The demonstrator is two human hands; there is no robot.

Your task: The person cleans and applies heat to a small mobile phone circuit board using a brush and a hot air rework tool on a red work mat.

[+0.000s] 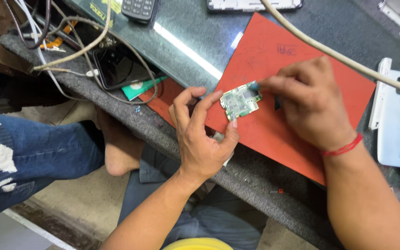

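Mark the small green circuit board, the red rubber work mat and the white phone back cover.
small green circuit board (240, 101): head view, centre of its component face.
red rubber work mat (274, 134): head view, bare patch below the board.
white phone back cover (398, 125): head view, middle of the flat shell.

Left hand (203, 139) fingers curled; right hand (312, 104) fingers pinched.

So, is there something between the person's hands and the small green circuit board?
No, nothing visible. The left hand already holds the circuit board by its edges above the red mat. The right hand touches the board's upper right corner with its fingertips; whether they pinch a small tool there cannot be told.
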